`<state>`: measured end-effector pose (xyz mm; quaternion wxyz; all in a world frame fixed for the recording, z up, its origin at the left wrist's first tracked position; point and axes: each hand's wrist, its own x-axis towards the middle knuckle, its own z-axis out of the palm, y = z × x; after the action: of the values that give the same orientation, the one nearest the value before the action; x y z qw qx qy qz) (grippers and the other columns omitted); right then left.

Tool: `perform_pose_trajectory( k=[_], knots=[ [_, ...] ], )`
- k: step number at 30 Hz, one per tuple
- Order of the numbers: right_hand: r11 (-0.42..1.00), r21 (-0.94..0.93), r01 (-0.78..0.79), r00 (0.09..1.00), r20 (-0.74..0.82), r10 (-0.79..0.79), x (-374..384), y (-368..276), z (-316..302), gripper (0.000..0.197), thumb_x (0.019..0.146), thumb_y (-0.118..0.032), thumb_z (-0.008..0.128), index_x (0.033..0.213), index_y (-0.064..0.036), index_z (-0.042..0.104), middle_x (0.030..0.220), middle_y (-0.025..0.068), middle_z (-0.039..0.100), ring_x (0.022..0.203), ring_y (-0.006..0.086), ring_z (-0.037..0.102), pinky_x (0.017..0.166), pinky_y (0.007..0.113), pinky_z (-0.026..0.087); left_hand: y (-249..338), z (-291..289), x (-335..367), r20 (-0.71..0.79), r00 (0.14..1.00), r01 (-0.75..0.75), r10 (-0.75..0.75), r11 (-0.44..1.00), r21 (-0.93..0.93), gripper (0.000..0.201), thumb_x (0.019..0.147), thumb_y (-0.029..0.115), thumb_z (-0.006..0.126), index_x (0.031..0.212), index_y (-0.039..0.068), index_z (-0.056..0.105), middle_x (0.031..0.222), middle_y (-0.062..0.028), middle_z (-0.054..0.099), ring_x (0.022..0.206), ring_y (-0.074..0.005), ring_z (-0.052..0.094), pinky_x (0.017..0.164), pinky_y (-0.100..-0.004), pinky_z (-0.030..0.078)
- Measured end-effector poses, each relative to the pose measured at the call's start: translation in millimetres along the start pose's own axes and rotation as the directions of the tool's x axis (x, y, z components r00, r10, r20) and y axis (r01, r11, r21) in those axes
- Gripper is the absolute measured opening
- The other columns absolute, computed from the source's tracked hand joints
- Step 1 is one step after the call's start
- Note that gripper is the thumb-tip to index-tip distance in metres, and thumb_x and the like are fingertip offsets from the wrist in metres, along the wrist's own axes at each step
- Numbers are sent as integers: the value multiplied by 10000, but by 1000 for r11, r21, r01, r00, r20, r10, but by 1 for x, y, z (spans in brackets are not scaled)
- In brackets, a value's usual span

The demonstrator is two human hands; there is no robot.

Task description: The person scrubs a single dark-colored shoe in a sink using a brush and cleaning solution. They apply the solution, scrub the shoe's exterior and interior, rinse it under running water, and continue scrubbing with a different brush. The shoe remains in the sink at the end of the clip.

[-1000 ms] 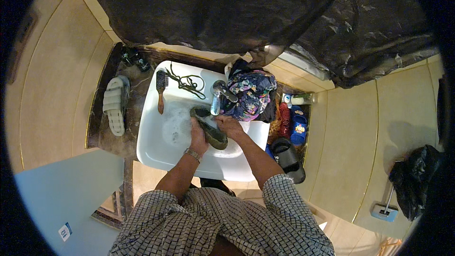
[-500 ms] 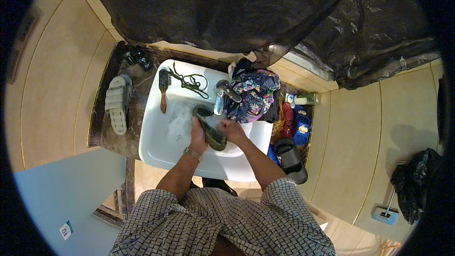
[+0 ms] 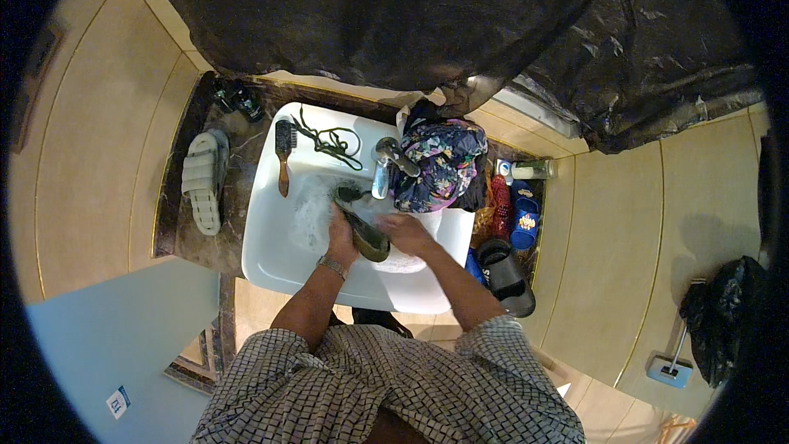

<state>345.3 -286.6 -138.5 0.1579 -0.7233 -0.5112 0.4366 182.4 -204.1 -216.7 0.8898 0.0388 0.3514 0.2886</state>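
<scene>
Over the white sink, my left hand is closed around the side of a wet olive-green shoe, which lies tilted with its toe toward me. My right hand is beside the shoe on its right, fingers stretched toward it and holding nothing that I can see. Their tips are blurred. The tap stands just beyond the shoe, and foamy water lies in the basin under my left hand. A wooden-handled brush and dark green shoelaces rest on the sink's back ledge.
Dark floral cloth is heaped at the sink's back right corner. To the left, a pale slide sandal lies on the dark stone counter. Blue slippers and a black slide sit at right. Black plastic sheeting hangs behind.
My right hand has shifted slightly down and right, its curled fingers now more stretched out. The shoe has moved a little to the left, still in my left hand.
</scene>
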Motion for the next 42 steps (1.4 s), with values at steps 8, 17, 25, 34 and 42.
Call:
perform_pose_trajectory(
  k=[8,17,25,34,42],
  knots=[
    [847,405,-345,934,242,264,5,-21,-15,385,974,-469,661,1157,-135,719,623,9,504,439,137,437,416,307,358,-12,-7,2,58,998,9,-4,997,-75,646,1057,639,360,1393,113,528,1315,-92,625,1163,-279,639,966,-439,572],
    [939,186,-289,944,217,248,-16,-33,-29,359,994,-399,609,1207,-131,717,862,148,721,726,332,666,717,458,535,7,27,-18,83,996,36,-34,999,-27,592,1069,608,350,1342,136,581,1257,-85,652,1140,-276,648,971,-456,565],
    [989,113,93,964,-260,-61,12,-4,20,313,923,-305,668,984,1,651,788,204,630,713,242,644,703,420,517,5,23,-26,-4,998,-58,59,995,87,527,1084,540,384,1357,120,544,1240,-64,629,1105,-236,640,962,-414,550],
    [662,664,-348,937,257,235,-55,11,-27,456,933,-480,744,1206,-115,732,625,-33,488,450,91,399,400,273,311,63,27,-78,-80,941,-248,328,833,494,466,1045,446,577,1367,116,510,1195,-45,635,1046,-171,643,821,-333,556],
    [660,705,-258,956,88,280,-90,43,-13,389,930,-425,758,1127,-90,746,662,17,570,464,122,503,385,297,382,110,68,-116,114,857,-413,502,539,734,902,915,130,777,1599,75,192,1257,-122,595,1081,-215,630,882,-361,565]
  ],
)
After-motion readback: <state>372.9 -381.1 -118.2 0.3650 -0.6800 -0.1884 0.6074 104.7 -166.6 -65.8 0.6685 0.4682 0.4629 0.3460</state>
